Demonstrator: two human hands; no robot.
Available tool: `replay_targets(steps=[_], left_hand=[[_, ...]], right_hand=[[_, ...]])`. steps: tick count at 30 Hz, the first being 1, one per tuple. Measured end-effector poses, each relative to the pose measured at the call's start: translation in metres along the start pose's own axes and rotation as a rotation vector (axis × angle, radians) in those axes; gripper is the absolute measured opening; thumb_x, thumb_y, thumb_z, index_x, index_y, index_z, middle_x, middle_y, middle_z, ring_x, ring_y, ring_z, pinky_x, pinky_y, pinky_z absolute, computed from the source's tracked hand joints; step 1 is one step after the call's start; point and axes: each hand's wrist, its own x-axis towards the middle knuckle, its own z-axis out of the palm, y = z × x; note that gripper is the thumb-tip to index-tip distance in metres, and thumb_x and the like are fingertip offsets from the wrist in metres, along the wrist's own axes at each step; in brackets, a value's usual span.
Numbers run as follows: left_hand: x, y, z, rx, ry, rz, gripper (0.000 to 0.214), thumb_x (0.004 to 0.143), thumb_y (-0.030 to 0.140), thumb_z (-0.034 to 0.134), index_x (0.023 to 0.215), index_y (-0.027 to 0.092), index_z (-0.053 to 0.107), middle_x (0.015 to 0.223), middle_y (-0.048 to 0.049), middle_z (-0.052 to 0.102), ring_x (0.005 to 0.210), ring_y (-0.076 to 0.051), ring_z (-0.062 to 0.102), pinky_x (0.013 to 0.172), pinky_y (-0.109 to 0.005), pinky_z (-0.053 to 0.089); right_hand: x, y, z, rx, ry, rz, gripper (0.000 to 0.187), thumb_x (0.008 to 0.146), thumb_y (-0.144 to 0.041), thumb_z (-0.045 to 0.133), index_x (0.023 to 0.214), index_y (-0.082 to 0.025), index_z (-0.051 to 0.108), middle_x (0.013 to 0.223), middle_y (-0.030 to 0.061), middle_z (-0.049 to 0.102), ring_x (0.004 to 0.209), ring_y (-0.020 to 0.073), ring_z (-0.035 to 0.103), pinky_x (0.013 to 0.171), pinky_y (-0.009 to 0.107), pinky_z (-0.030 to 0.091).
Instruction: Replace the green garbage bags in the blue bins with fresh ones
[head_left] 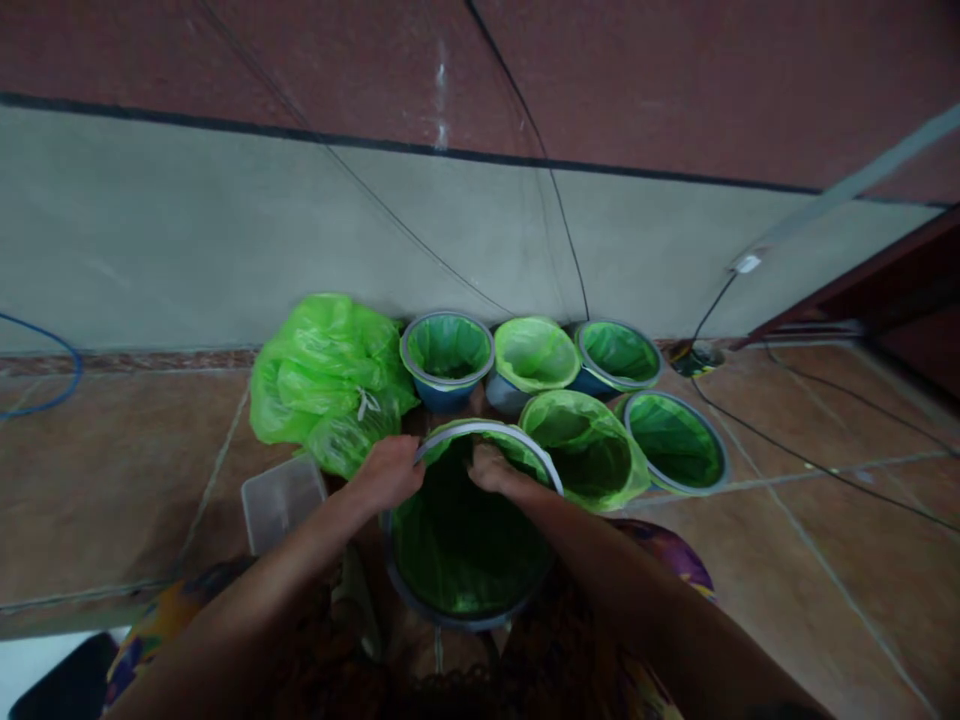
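A blue bin (405, 590) lined with a green plastic bag (457, 540) stands right in front of me. A grey ring (487, 432) lies tilted over its far rim. My left hand (390, 472) is closed on the ring's left end. My right hand (491, 468) is closed on the ring and bag edge near the middle of the far rim. Several more bag-lined bins stand beyond, among them one at the back left (447, 358) and one at the far right (675, 442).
A heap of green plastic bags (326, 385) lies on the tiled floor to the left. A clear plastic box (281, 500) sits beside my left arm. Black cables (787, 450) cross the floor on the right; a grey wall (225, 240) stands behind the bins.
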Motion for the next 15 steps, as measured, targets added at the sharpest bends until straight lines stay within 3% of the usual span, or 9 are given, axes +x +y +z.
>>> replay_targets(steps=[6, 10, 15], left_hand=[[-0.004, 0.002, -0.003, -0.035, 0.016, -0.031, 0.026, 0.087, 0.027, 0.048, 0.102, 0.015, 0.065, 0.099, -0.0109, 0.069, 0.100, -0.025, 0.063, 0.089, -0.030, 0.045], [0.000, -0.003, 0.002, -0.015, 0.045, -0.048, 0.028, 0.086, 0.024, 0.046, 0.103, 0.012, 0.065, 0.104, -0.0126, 0.068, 0.100, -0.024, 0.063, 0.089, -0.030, 0.046], [0.000, -0.007, 0.002, 0.041, 0.033, -0.141, 0.029, 0.085, 0.022, 0.044, 0.102, 0.013, 0.066, 0.103, -0.0129, 0.068, 0.099, -0.025, 0.064, 0.086, -0.029, 0.048]], right_hand=[[-0.006, 0.001, 0.002, -0.069, -0.054, 0.029, 0.035, 0.084, -0.013, 0.054, 0.117, -0.001, 0.060, 0.111, 0.0225, 0.067, 0.103, 0.0279, 0.065, 0.086, 0.033, 0.051], [-0.025, -0.007, 0.004, -0.114, -0.108, -0.084, 0.023, 0.083, -0.018, 0.058, 0.100, -0.009, 0.069, 0.099, 0.0165, 0.071, 0.096, 0.0260, 0.067, 0.082, 0.029, 0.050], [-0.033, -0.009, 0.005, -0.181, -0.074, -0.172, 0.023, 0.085, -0.020, 0.053, 0.098, -0.010, 0.070, 0.100, 0.0168, 0.071, 0.098, 0.0259, 0.066, 0.086, 0.029, 0.049]])
